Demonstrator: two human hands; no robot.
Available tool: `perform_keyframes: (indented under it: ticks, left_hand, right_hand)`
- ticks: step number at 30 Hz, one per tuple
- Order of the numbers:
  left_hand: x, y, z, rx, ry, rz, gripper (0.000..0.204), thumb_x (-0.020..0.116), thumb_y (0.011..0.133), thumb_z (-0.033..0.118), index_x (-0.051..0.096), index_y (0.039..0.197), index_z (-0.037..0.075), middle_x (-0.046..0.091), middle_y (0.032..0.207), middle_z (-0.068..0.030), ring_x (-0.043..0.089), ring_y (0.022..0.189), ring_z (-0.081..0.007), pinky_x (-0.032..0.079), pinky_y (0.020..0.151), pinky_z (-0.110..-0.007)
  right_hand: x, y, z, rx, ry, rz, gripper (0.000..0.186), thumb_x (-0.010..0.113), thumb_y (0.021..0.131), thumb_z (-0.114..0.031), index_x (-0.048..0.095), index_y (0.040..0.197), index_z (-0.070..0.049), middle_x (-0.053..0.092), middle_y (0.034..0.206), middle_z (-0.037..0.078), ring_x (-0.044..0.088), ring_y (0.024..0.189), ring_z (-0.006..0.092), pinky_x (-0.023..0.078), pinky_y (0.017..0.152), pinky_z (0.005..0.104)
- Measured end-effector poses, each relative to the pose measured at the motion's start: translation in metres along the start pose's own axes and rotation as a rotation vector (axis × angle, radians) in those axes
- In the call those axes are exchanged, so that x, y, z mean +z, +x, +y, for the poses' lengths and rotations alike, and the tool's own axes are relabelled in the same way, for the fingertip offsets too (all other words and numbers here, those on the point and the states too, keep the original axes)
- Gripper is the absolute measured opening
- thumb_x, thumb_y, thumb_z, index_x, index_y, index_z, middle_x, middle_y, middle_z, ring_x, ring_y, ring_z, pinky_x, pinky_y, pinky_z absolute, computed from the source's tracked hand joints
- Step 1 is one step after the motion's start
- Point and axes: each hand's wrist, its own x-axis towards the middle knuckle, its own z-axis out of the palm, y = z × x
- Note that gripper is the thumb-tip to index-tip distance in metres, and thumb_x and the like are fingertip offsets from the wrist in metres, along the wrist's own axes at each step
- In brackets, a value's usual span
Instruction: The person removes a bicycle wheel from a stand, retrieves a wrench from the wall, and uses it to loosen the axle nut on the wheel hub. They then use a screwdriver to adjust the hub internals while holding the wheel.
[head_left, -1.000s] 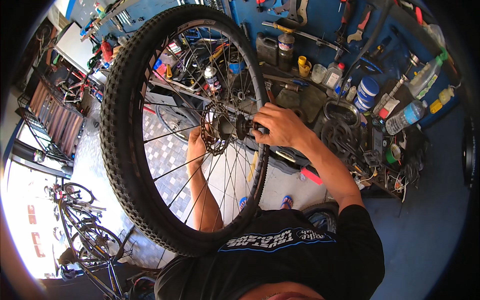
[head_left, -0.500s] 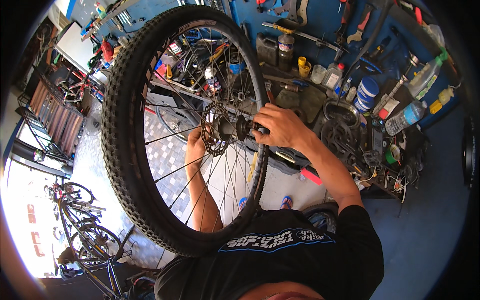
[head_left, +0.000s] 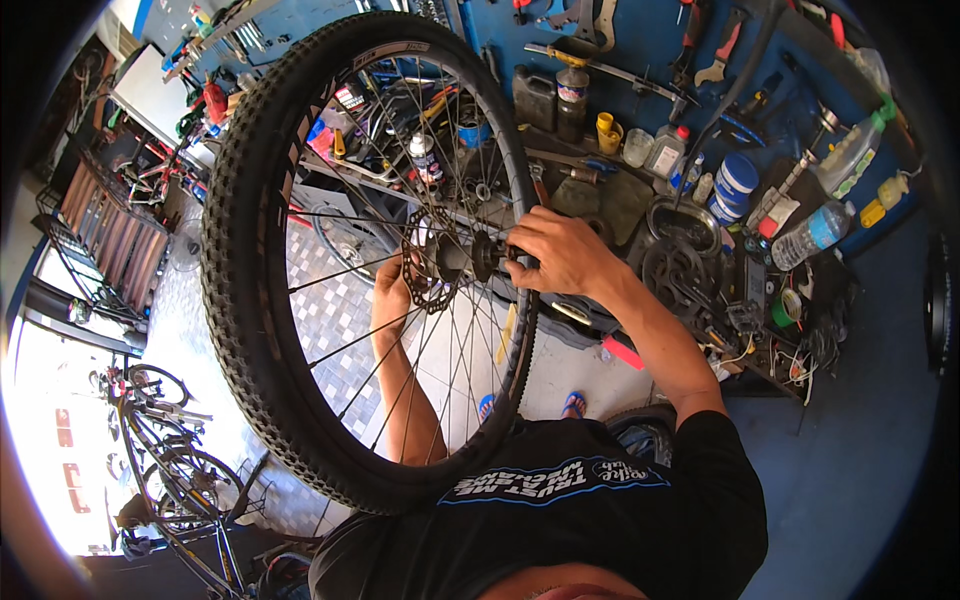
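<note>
An upright bicycle wheel (head_left: 240, 270) with a knobby black tyre fills the middle of my view, close to my black shirt. Its hub (head_left: 450, 258) carries a slotted brake rotor (head_left: 430, 298) on the left side. My right hand (head_left: 565, 255) has its fingers curled on the hub's right end, beside the right side of the rim. My left hand (head_left: 392, 285) shows through the spokes, fingers closed at the rotor's left side; what they grip there is hidden.
A cluttered workbench (head_left: 610, 205) with bottles, tubs and parts runs ahead and to the right, below a blue tool wall (head_left: 650, 40). Several bicycles (head_left: 175, 470) stand at the lower left near the bright doorway. A wooden slatted rack (head_left: 110, 240) is at the far left.
</note>
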Motion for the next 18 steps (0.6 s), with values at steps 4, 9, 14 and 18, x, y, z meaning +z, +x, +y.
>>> perform_keyframes:
  ticks: [4, 9, 14, 18]
  left_hand:
    - [-0.003, 0.001, 0.005, 0.059, 0.055, -0.037, 0.030, 0.067, 0.103, 0.034, 0.064, 0.099, 0.005, 0.056, 0.077, 0.0037, 0.051, 0.070, -0.0076, 0.043, 0.065, -0.027]
    - [-0.003, 0.002, 0.002, 0.039, 0.163, 0.010, 0.037, 0.060, 0.106, 0.034, 0.054, 0.082, 0.008, 0.049, 0.072, 0.0041, 0.044, 0.066, -0.0080, 0.035, 0.059, -0.027]
    - [0.000, 0.002, 0.006, 0.029, 0.073, -0.022, 0.030, 0.063, 0.105, 0.031, 0.059, 0.089, 0.006, 0.053, 0.074, 0.0041, 0.049, 0.067, -0.0079, 0.040, 0.061, -0.026]
    - [-0.001, 0.002, 0.011, 0.040, 0.075, -0.033, 0.023, 0.070, 0.100, 0.025, 0.069, 0.104, 0.002, 0.058, 0.078, 0.0045, 0.051, 0.067, -0.0059, 0.043, 0.062, -0.023]
  right_hand:
    - [0.001, 0.001, 0.001, -0.002, 0.002, 0.007, 0.032, 0.075, 0.084, -0.032, 0.075, 0.099, -0.004, 0.070, 0.096, 0.005, 0.066, 0.098, 0.0238, 0.061, 0.079, 0.0397]
    - [0.001, 0.003, -0.002, -0.019, 0.027, 0.050, 0.027, 0.076, 0.081, -0.027, 0.073, 0.094, -0.003, 0.068, 0.091, 0.006, 0.065, 0.092, 0.0269, 0.059, 0.076, 0.0389]
    - [0.000, 0.001, -0.001, -0.023, 0.027, 0.053, 0.027, 0.077, 0.081, -0.026, 0.073, 0.094, -0.003, 0.069, 0.092, 0.006, 0.065, 0.092, 0.0268, 0.059, 0.077, 0.0388]
    - [0.000, 0.000, 0.001, -0.011, 0.011, 0.020, 0.030, 0.076, 0.083, -0.029, 0.075, 0.097, -0.003, 0.070, 0.094, 0.006, 0.065, 0.096, 0.0251, 0.060, 0.079, 0.0390]
